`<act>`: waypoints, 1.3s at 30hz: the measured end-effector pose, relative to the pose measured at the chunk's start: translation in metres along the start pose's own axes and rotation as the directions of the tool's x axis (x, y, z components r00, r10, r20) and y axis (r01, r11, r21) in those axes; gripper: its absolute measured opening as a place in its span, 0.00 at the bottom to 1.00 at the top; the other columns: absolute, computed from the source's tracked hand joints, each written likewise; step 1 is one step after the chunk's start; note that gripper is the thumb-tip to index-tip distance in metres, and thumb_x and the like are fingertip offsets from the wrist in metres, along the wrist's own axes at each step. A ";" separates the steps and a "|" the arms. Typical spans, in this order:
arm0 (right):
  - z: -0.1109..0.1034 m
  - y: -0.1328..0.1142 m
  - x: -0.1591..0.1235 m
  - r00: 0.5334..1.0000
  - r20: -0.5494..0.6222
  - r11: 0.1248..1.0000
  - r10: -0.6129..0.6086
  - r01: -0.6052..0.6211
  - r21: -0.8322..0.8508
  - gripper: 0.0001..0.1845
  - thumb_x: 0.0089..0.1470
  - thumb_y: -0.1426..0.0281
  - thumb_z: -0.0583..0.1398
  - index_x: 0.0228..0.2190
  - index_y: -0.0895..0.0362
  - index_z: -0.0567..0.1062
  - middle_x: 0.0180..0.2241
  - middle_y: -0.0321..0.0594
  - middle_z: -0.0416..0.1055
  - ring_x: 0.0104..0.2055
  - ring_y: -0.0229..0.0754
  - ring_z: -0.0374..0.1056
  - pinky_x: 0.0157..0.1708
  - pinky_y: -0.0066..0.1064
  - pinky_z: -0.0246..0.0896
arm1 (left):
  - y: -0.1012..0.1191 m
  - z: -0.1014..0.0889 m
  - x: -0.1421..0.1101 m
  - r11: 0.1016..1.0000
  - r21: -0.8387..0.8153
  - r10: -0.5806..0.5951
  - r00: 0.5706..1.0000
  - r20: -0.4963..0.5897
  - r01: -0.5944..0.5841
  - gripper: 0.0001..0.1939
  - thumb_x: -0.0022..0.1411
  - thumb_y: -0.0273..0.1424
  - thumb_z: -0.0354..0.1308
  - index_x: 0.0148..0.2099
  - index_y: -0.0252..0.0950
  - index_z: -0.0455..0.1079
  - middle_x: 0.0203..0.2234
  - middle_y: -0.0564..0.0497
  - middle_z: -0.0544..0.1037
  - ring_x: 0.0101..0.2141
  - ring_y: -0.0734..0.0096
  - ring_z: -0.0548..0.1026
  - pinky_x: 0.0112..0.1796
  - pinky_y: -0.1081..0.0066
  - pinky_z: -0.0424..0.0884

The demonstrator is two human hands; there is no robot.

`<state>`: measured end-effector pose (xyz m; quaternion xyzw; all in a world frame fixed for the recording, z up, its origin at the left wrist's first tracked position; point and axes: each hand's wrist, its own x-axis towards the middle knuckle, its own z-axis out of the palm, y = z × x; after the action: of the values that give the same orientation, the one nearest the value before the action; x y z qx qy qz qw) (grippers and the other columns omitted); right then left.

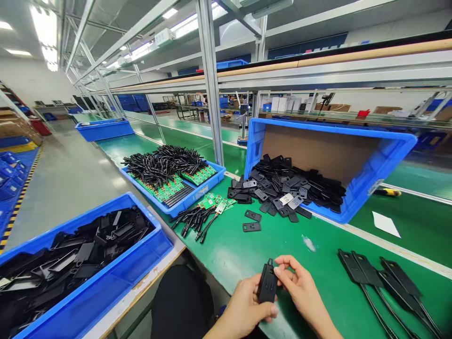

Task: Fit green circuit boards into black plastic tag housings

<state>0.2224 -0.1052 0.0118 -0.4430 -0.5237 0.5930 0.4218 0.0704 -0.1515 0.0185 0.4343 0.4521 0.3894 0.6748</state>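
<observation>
Near the front edge of the green bench, my left hand (245, 303) is wrapped round a small black plastic casing (268, 282), its slotted face up and a loop at its top end. The thumb and index finger of my right hand (300, 287) pinch the casing's upper right edge. Beyond my hands lie two flat black covers (252, 227), in front of a heap of similar covers (282, 188) spilling from a tipped blue bin (381, 188). To the right rest several black casings with cables attached (363, 270).
Green circuit boards with black cables (205, 212) lie loose by a blue tray (190, 204) of more boards. At left, a blue bin (141, 268) holds black casing parts. A white paper piece (386, 224), a crumpled clear plastic bit (309, 243) and a metal post (212, 84) stand around.
</observation>
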 end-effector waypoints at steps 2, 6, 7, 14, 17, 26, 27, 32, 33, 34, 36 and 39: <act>0.000 -0.003 0.000 0.999 0.039 0.999 0.024 -0.023 -0.024 0.25 0.47 0.49 0.62 0.37 0.57 0.70 0.27 0.34 0.64 0.24 0.36 0.62 0.24 0.27 0.55 | 0.002 0.000 -0.001 0.999 0.032 0.025 1.000 0.002 -0.025 0.20 0.45 0.23 0.58 0.45 0.33 0.69 0.30 0.51 0.74 0.24 0.74 0.73 0.24 0.78 0.69; 0.000 -0.006 0.000 0.977 0.203 0.995 0.064 -0.047 -0.089 0.24 0.53 0.48 0.56 0.29 0.58 0.71 0.22 0.33 0.63 0.24 0.37 0.58 0.25 0.27 0.52 | 0.008 0.000 -0.007 0.987 0.130 0.094 0.995 0.024 -0.097 0.19 0.53 0.25 0.54 0.50 0.36 0.67 0.31 0.51 0.74 0.28 0.72 0.75 0.27 0.78 0.71; 0.000 -0.006 0.000 0.975 0.212 0.995 0.066 -0.047 -0.092 0.25 0.53 0.48 0.56 0.26 0.58 0.71 0.21 0.32 0.62 0.23 0.36 0.57 0.25 0.27 0.52 | 0.009 0.000 -0.008 0.984 0.147 0.096 0.995 0.033 -0.099 0.20 0.54 0.26 0.54 0.51 0.37 0.67 0.31 0.51 0.74 0.28 0.72 0.76 0.27 0.78 0.71; 0.009 0.002 -0.009 0.993 0.084 0.943 -0.083 0.106 -0.317 0.21 0.56 0.53 0.53 0.38 0.58 0.72 0.27 0.38 0.67 0.29 0.42 0.63 0.29 0.31 0.61 | 0.006 0.007 -0.001 0.996 0.033 0.083 0.996 -0.042 -0.082 0.27 0.54 0.28 0.58 0.57 0.36 0.61 0.34 0.48 0.75 0.26 0.71 0.76 0.26 0.77 0.71; 0.012 -0.001 -0.014 0.963 0.088 0.765 -0.256 0.257 -0.590 0.32 0.53 0.59 0.56 0.57 0.56 0.58 0.41 0.45 0.66 0.41 0.48 0.66 0.40 0.36 0.65 | 0.008 0.013 0.006 0.976 -0.169 0.141 0.990 0.023 -0.135 0.38 0.48 0.29 0.65 0.61 0.39 0.56 0.42 0.45 0.74 0.36 0.68 0.75 0.36 0.73 0.71; -0.084 -0.013 0.009 0.931 -0.139 0.068 -0.337 -0.123 -0.990 0.22 0.57 0.64 0.46 0.44 0.66 0.67 0.35 0.52 0.63 0.29 0.51 0.68 0.29 0.40 0.67 | 0.007 0.002 0.013 0.979 0.131 0.130 0.976 0.174 -0.154 0.41 0.47 0.25 0.60 0.63 0.38 0.51 0.55 0.39 0.66 0.52 0.58 0.67 0.51 0.59 0.64; -0.098 -0.011 0.010 0.933 -0.143 -0.011 -0.329 -0.155 -0.988 0.21 0.56 0.65 0.46 0.41 0.67 0.68 0.33 0.52 0.63 0.27 0.51 0.68 0.28 0.40 0.66 | 0.010 -0.005 0.015 0.945 0.260 0.172 0.979 0.112 -0.196 0.36 0.49 0.24 0.58 0.62 0.39 0.55 0.53 0.41 0.68 0.51 0.58 0.68 0.51 0.58 0.65; -0.138 0.007 0.011 0.915 -0.056 -0.290 -0.401 -0.184 -0.939 0.20 0.55 0.69 0.47 0.38 0.69 0.71 0.26 0.48 0.61 0.27 0.55 0.66 0.27 0.42 0.63 | 0.036 -0.066 0.036 0.432 0.902 0.453 0.865 -0.216 -0.001 0.21 0.58 0.21 0.49 0.53 0.37 0.65 0.52 0.43 0.67 0.53 0.58 0.63 0.53 0.57 0.61; -0.138 0.009 0.011 0.904 -0.036 -0.298 -0.426 -0.178 -0.938 0.22 0.56 0.69 0.45 0.40 0.70 0.71 0.26 0.50 0.62 0.27 0.55 0.66 0.27 0.43 0.62 | 0.042 -0.081 0.041 0.378 0.920 0.491 0.820 -0.294 0.103 0.20 0.58 0.20 0.47 0.52 0.35 0.65 0.53 0.41 0.65 0.53 0.56 0.61 0.53 0.55 0.60; -0.136 0.011 0.011 0.893 -0.017 -0.277 -0.449 -0.158 -0.948 0.23 0.56 0.69 0.44 0.42 0.70 0.71 0.28 0.51 0.63 0.27 0.56 0.66 0.28 0.44 0.63 | 0.046 -0.096 0.045 0.361 0.913 0.515 0.775 -0.367 0.192 0.19 0.59 0.19 0.45 0.51 0.33 0.64 0.52 0.38 0.65 0.53 0.53 0.61 0.52 0.51 0.59; -0.125 0.014 0.012 0.888 0.016 -0.157 -0.459 -0.063 -0.986 0.26 0.57 0.66 0.42 0.44 0.70 0.71 0.31 0.53 0.65 0.30 0.56 0.67 0.31 0.45 0.64 | 0.054 -0.123 0.051 0.387 0.874 0.518 0.716 -0.468 0.292 0.17 0.59 0.18 0.42 0.48 0.30 0.64 0.47 0.34 0.67 0.50 0.49 0.63 0.49 0.46 0.58; -0.095 0.013 0.013 0.924 0.013 0.163 -0.382 0.081 -0.983 0.29 0.58 0.57 0.44 0.47 0.65 0.70 0.36 0.52 0.67 0.37 0.55 0.68 0.38 0.46 0.65 | 0.061 -0.144 0.053 0.421 0.854 0.502 0.706 -0.499 0.305 0.14 0.57 0.17 0.42 0.43 0.31 0.63 0.36 0.39 0.70 0.41 0.53 0.68 0.45 0.49 0.62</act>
<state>0.3108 -0.0703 -0.0083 -0.5892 -0.7845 -0.0004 0.1933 -0.0593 -0.0491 0.0307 0.5701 0.7752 0.2600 0.0801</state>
